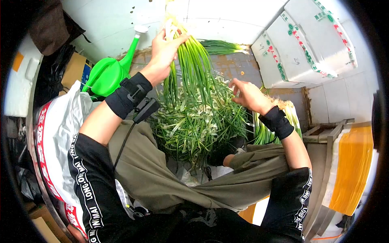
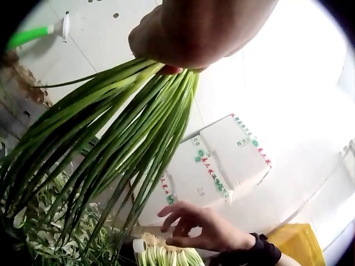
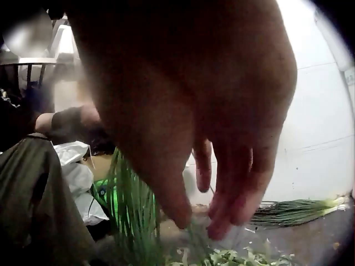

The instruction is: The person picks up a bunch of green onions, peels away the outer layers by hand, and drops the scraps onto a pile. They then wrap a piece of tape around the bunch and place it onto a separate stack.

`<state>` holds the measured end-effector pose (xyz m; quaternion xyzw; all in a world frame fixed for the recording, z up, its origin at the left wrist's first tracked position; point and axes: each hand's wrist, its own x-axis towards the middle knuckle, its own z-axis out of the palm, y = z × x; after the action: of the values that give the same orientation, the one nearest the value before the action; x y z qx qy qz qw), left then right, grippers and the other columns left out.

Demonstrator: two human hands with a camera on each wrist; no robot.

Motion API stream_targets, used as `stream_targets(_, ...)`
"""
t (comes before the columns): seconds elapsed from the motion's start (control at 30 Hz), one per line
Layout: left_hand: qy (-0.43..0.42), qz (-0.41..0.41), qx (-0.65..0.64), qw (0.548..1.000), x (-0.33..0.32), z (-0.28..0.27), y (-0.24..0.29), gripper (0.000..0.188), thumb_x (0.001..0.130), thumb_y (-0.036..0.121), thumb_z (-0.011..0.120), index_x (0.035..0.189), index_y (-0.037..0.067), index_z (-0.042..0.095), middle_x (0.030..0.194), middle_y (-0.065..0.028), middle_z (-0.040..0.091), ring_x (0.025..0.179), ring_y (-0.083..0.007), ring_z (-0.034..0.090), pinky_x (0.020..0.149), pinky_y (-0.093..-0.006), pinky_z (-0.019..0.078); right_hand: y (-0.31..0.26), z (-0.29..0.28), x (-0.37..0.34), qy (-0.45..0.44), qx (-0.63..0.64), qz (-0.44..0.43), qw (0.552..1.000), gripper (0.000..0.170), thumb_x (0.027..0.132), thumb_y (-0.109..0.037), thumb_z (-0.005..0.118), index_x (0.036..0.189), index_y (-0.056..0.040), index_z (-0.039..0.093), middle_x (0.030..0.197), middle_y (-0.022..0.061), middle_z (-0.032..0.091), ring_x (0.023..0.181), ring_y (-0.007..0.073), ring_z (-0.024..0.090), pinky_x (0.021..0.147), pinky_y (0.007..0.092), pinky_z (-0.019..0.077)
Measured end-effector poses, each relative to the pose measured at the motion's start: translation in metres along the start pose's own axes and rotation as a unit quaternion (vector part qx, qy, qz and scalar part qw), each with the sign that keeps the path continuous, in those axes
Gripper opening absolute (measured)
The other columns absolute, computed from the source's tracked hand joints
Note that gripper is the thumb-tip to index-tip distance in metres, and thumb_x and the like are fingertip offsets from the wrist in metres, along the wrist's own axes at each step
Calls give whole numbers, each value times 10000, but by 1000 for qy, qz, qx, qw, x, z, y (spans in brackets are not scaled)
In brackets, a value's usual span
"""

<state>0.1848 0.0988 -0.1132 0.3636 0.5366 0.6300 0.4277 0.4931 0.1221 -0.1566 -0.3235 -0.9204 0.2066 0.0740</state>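
My left hand (image 1: 165, 52) grips a bunch of spring onions (image 1: 189, 56) near its pale root end, held up at the far side. The long green leaves fan out and hang down in the left wrist view. Some of the held stalks are hidden behind the fingers. To the right, my right hand (image 1: 250, 96) hovers apart from the bunch, fingers loosely bent and holding nothing; in the right wrist view its fingertips (image 3: 219, 227) point down. Beneath both hands lies a large heap of green leaves and pale trimmings (image 1: 198, 125).
More spring onions (image 1: 223, 47) lie on the floor by the wall, and another bundle (image 1: 289, 111) stands beyond my right wrist. White foam boxes (image 1: 300, 44) are stacked at the back right. A green watering can (image 1: 106, 75) and a white sack (image 1: 56, 133) sit at left.
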Motion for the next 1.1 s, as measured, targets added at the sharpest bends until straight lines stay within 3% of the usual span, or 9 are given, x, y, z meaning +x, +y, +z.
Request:
stream_targets(0.13,0,4,2,1000,2,-5,0,237,846,166,774,963,66,593,815,12,632,509,-37,437,440,-210,334,6,5,2,-86,13,34,996,277,768,-107,725,992,-62,569,842,118,646,761,345,652,680,453,515)
stream_targets(0.33,-6,-2,-10,1000,1,-7,2,228,849,153,769,973,61,601,830,11,633,524,-38,446,446,-214,336,4,23,9,38,-6,49,998,165,818,-115,718,935,-40,628,867,118,642,717,310,643,673,415,522)
stream_targets(0.4,-4,-3,-12,1000,1,-6,2,229,849,152,769,973,59,601,830,12,633,524,-38,447,447,-215,336,-8,21,16,89,108,62,988,185,841,-151,728,950,-30,640,871,103,639,688,239,638,657,360,519)
stream_targets(0.5,-5,-13,15,1000,-4,-3,4,235,849,149,769,977,53,597,831,11,637,525,-35,452,444,-212,335,-33,13,27,159,176,48,970,231,838,-185,747,978,-32,646,857,88,642,674,184,627,645,322,512)
stream_targets(0.6,-23,-17,11,1000,-9,4,5,241,851,156,769,972,54,587,829,7,637,524,-31,452,444,-209,335,-47,11,35,188,168,60,966,252,836,-202,758,995,-35,655,836,75,651,670,164,625,640,311,514)
stream_targets(0.87,-30,-12,13,999,-12,9,2,252,853,181,766,961,53,578,827,13,634,530,-25,451,457,-198,338,-39,15,37,162,181,96,965,164,873,-160,716,915,-6,678,749,74,692,664,138,671,602,285,528)
stream_targets(0.97,-35,-8,11,999,-7,6,-4,289,855,173,760,1072,46,619,831,26,648,557,-11,484,447,-206,333,-31,16,35,109,348,114,924,146,930,-134,664,914,11,671,771,47,688,655,88,651,552,240,513)
stream_targets(1.1,-33,-15,17,999,-10,9,0,247,860,190,758,984,46,600,834,19,636,536,-21,451,457,-196,336,-23,10,32,74,438,136,885,134,926,-138,668,944,-5,668,827,20,680,663,78,629,551,224,500)
